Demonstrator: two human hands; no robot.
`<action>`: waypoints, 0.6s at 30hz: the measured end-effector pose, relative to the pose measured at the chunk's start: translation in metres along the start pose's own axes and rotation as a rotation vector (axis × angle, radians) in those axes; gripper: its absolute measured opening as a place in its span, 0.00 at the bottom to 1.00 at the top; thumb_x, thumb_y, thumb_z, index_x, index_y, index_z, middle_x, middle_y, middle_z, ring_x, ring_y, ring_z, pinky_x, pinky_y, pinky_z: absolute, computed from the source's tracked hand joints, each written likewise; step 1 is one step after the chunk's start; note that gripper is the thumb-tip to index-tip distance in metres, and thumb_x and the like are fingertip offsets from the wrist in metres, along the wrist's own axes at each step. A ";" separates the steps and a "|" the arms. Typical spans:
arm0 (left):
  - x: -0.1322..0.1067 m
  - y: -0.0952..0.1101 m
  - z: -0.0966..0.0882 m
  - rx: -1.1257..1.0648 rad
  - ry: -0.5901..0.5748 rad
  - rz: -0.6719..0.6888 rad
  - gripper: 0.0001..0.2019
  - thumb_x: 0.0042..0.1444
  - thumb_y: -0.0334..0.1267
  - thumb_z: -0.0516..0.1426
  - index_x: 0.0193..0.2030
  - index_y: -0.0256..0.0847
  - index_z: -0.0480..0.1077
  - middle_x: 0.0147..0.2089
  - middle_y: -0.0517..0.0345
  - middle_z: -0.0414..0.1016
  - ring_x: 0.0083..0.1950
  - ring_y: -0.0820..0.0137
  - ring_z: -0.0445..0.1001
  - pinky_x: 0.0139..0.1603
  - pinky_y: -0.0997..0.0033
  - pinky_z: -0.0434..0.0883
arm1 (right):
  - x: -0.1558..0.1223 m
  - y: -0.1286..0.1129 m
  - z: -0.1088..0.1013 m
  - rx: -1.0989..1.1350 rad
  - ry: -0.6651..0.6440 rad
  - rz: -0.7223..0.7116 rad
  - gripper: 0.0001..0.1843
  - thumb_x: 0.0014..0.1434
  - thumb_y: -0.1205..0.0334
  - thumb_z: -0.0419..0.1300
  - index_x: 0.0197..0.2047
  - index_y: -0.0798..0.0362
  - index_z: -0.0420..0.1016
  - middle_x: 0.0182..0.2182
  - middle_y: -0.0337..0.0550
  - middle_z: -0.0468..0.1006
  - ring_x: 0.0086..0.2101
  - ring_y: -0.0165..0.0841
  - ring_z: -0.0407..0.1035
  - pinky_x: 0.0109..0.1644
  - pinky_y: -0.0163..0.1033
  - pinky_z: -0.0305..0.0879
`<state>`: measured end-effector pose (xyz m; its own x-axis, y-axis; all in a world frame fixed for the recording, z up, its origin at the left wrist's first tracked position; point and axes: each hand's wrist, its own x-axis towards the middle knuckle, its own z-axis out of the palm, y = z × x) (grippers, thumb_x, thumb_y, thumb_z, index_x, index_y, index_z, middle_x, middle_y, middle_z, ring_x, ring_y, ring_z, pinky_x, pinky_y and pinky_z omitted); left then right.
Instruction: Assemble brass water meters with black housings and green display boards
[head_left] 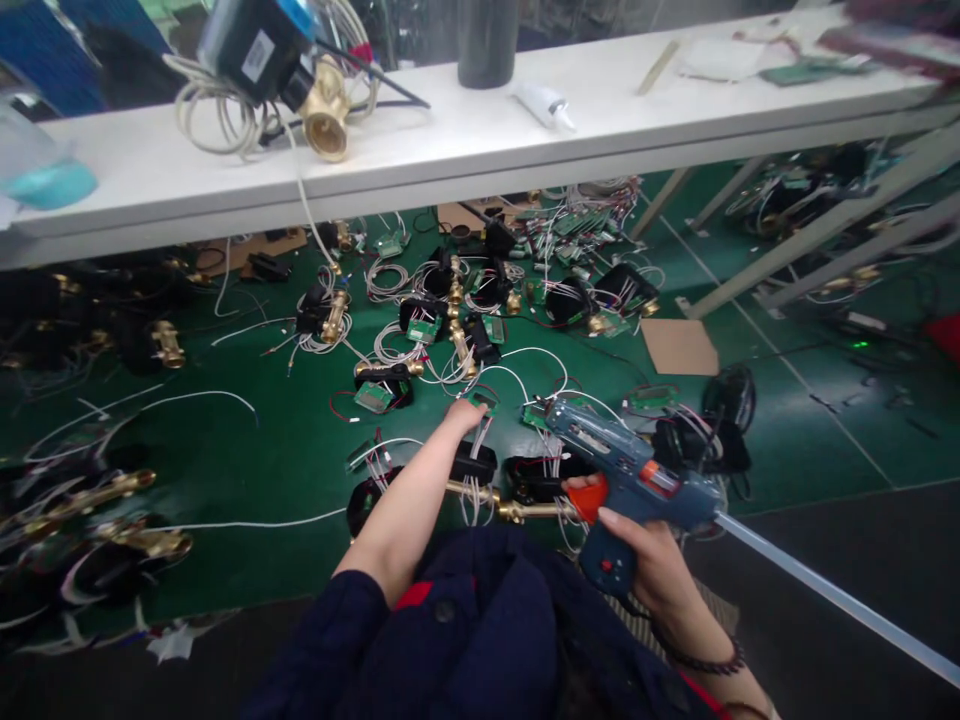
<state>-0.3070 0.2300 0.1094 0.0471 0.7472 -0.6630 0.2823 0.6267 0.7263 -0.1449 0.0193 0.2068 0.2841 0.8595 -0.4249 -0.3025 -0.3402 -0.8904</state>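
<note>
My right hand is wrapped round the handle of a dark blue glue gun with a red trigger. A long clear glue stick sticks out of its back end. The nozzle points left, close to a small green circuit board. Reaching forward, my left hand has its fingers closed on the edge of another circuit board. Grey wires run from that board down to a black meter housing. Below it lies a brass pipe fitting.
Several wired brass and black meter units cover the green bench mat. A white shelf crosses above, bearing a valve unit and a white tube. Cardboard lies at the right, near metal legs.
</note>
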 end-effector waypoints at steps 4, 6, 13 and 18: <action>-0.008 0.003 0.009 -0.199 -0.092 -0.134 0.14 0.62 0.45 0.54 0.46 0.35 0.68 0.42 0.54 0.73 0.38 0.69 0.74 0.39 0.64 0.74 | -0.005 0.007 -0.016 -0.056 -0.009 0.017 0.23 0.47 0.47 0.67 0.42 0.53 0.77 0.43 0.50 0.79 0.47 0.49 0.71 0.56 0.52 0.64; -0.018 0.003 0.000 -0.293 -0.101 -0.143 0.16 0.62 0.47 0.53 0.46 0.35 0.68 0.40 0.54 0.73 0.37 0.70 0.74 0.38 0.64 0.74 | -0.006 0.012 -0.023 -0.066 -0.012 0.034 0.24 0.47 0.47 0.67 0.44 0.53 0.77 0.45 0.50 0.78 0.49 0.49 0.70 0.58 0.51 0.63; -0.053 0.004 -0.049 -0.410 0.059 0.009 0.10 0.61 0.41 0.55 0.39 0.34 0.69 0.32 0.61 0.71 0.30 0.75 0.71 0.32 0.71 0.73 | -0.003 0.023 -0.016 -0.136 -0.176 0.059 0.23 0.47 0.47 0.68 0.42 0.52 0.78 0.45 0.49 0.79 0.48 0.48 0.71 0.59 0.54 0.61; -0.080 -0.005 -0.067 -0.386 0.110 0.094 0.06 0.59 0.34 0.57 0.34 0.34 0.68 0.29 0.63 0.70 0.27 0.77 0.69 0.29 0.74 0.71 | 0.000 0.024 0.007 -0.255 -0.236 0.038 0.25 0.44 0.42 0.68 0.39 0.52 0.79 0.40 0.49 0.81 0.44 0.48 0.73 0.56 0.55 0.64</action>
<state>-0.3766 0.1817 0.1707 -0.0533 0.8111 -0.5825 -0.0993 0.5761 0.8113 -0.1586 0.0141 0.1861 0.0496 0.8990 -0.4352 -0.0635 -0.4320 -0.8996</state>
